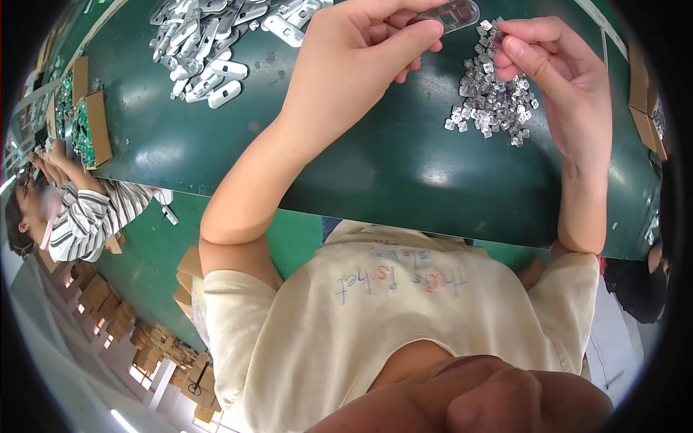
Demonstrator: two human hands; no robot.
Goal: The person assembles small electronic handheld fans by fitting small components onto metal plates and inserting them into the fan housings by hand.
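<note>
In my left hand is an oblong grey plastic casing with rounded ends and a square cut-out, pinched between thumb and fingers. My right hand, a little to its right, pinches a small clear plastic piece between thumb and forefinger; the fingers partly cover it. Both hands are raised over the dark green table. Under and beside my right hand lies a loose pile of small clear square pieces. Left of my left forearm is a heap of silvery oblong casings, some with square openings.
At the table's left end stand open cardboard boxes of green circuit boards. Another carton stands at the right edge. A person in a striped top works at the far left. Brown cartons are stacked behind, on the left.
</note>
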